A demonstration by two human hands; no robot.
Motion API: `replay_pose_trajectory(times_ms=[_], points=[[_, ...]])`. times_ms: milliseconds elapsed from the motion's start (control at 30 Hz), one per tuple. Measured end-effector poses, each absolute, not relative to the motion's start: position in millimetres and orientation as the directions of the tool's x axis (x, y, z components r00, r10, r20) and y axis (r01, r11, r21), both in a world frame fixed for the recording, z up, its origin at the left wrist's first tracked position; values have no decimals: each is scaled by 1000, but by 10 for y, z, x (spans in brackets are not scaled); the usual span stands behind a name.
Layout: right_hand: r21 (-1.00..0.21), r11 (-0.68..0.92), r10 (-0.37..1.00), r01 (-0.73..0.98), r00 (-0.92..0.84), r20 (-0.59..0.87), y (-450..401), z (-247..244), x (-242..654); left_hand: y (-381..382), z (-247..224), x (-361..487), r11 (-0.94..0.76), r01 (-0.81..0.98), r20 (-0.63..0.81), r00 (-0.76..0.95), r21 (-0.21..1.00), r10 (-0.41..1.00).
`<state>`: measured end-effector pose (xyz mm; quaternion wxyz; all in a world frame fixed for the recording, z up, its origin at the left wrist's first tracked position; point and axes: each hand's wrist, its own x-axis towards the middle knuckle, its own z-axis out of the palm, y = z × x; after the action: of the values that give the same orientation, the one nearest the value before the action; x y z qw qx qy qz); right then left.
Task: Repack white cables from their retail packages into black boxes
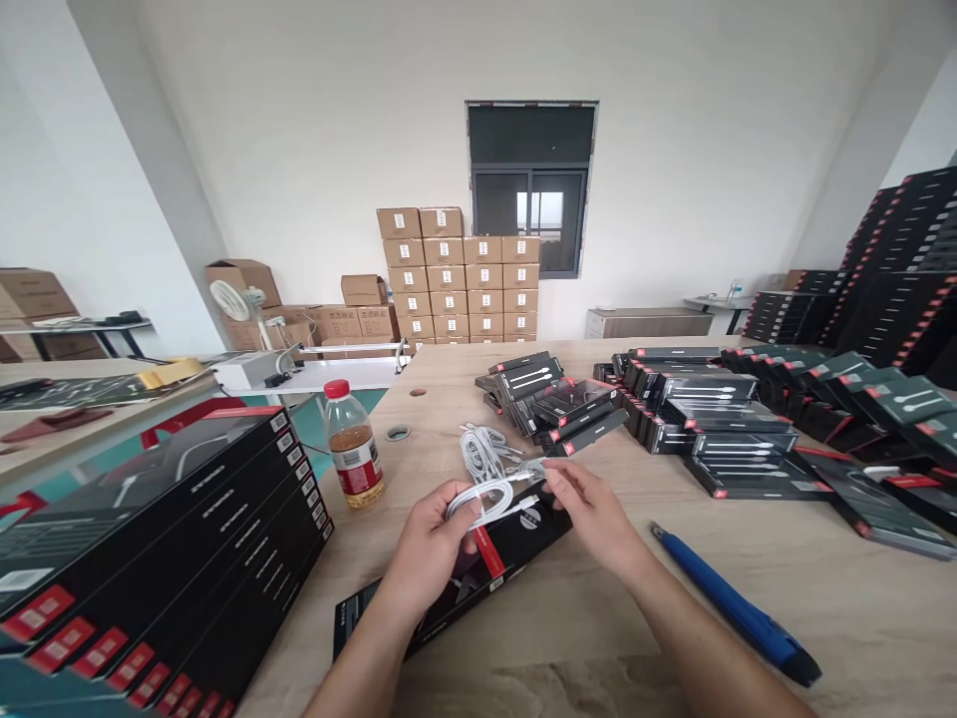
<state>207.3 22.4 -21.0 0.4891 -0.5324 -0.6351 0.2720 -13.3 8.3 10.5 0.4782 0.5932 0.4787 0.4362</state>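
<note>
My left hand (441,529) is closed on a coiled white charging cable (484,502), its loops held between thumb and fingers. One plug of that cable points to the right. My right hand (590,509) pinches at the cable's far right end; the fingertips partly hide what they grip. Under both hands a black box with a red stripe (489,553) lies at an angle on the wooden table (598,628). Just beyond the hands rests a loose heap of white cables (482,451). To the right of my right hand lies a blue utility knife (733,603).
A tall stack of large black boxes (246,519) stands at the left, beside a red-capped bottle (353,449). A tape roll (398,433) lies behind it. Piles of slim black boxes (695,399) fill the back right. Brown cartons (468,279) are stacked along the wall.
</note>
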Motion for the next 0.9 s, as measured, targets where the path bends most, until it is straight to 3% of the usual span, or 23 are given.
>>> replay_pose_trajectory(times_ms=[167, 267, 367, 500, 600, 700, 900], points=[[-981, 170, 966, -97, -179, 185, 125, -179, 1924, 56, 65, -71, -163, 183, 111, 265, 970, 958], [-982, 110, 977, -156, -164, 135, 132, -188, 1914, 65, 65, -93, -235, 205, 171, 288, 950, 942], [-974, 159, 987, -164, -11, 163, 241, -204, 1965, 60, 82, -143, -281, 393, 214, 206, 876, 955], [-966, 245, 964, -79, 123, 235, 444, -229, 2041, -5, 62, -133, -313, 782, 201, 241, 539, 949], [-956, 293, 935, 26, 201, 292, 509, -256, 2113, -53, 28, -99, -358, 855, 113, 342, 375, 933], [-941, 319, 907, 114, 253, 338, 469, -266, 2211, -58, 45, -119, -372, 859, 111, 357, 351, 928], [-892, 411, 862, 190, 237, 448, 308, -179, 2232, 10, 103, -216, -349, 866, 311, 242, 358, 919]])
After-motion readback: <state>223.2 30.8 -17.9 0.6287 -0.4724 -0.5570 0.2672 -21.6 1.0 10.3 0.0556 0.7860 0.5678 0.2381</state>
